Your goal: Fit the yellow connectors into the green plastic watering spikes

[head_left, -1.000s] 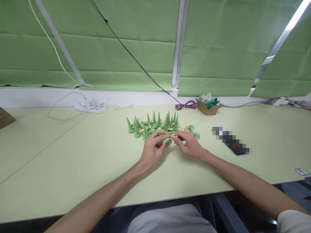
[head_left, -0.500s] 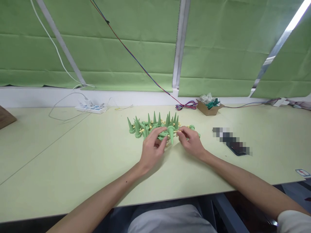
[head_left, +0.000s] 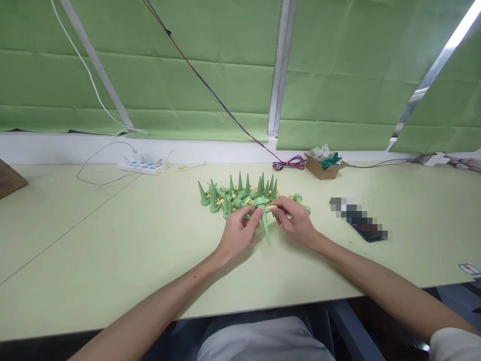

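A green plastic watering spike (head_left: 266, 231) is held over the table's middle, its tip slanting down towards me. My left hand (head_left: 239, 229) is closed, thumb and fingers pinching the spike just below its round cap. On the right, my right hand (head_left: 299, 220) pinches a small pale yellow valve piece (head_left: 271, 207) that meets the side of the cap; its fingertips partly hide the piece. Just behind both hands lies a cluster of similar green spikes (head_left: 240, 183), several standing point up, with yellow pieces among them.
A white power strip (head_left: 145, 168) with cables lies at the back left. Coiled red and blue wire (head_left: 289, 163) sits beside a small cardboard box (head_left: 323, 170) holding plastic bags. At the right is a dark, partly blurred phone-like object (head_left: 370, 234). The table's front edge is close to me.
The spike has come lower and nearer to me, its tip swinging slightly right. My left fingers have closed on it from a looser hold. My right hand stays at the yellow valve piece.
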`<action>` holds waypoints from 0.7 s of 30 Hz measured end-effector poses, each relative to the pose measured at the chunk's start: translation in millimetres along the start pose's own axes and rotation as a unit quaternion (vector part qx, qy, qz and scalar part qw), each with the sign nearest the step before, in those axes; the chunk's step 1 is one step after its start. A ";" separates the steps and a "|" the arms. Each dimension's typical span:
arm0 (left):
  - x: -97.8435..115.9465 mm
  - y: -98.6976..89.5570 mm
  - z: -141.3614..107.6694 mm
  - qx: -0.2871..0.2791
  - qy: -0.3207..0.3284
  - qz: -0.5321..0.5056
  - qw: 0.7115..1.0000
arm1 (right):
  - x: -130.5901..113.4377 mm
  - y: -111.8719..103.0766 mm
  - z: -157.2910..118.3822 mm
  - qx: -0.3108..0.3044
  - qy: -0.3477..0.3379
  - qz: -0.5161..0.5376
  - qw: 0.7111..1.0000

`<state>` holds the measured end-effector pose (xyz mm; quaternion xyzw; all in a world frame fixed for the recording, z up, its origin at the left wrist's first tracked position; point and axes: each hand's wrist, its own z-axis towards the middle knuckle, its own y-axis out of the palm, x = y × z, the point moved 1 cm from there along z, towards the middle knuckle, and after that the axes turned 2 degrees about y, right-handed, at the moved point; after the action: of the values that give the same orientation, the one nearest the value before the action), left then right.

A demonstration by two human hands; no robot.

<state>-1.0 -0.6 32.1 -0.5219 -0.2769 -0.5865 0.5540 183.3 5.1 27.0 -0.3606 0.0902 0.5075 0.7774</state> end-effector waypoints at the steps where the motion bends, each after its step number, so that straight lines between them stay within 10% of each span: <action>1: -0.2 0.2 -0.1 -0.006 -0.004 0.003 1.000 | 0.1 0.0 0.0 -0.004 -0.002 0.000 1.000; 21: -4.1 0.0 1.9 -0.001 0.032 0.033 0.999 | -2.3 -1.2 0.1 -0.061 0.024 -0.001 0.998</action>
<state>-1.1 2.6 28.9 -0.5127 -0.2408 -0.5845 0.5809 183.3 3.2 28.7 -0.4198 0.0778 0.5026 0.7518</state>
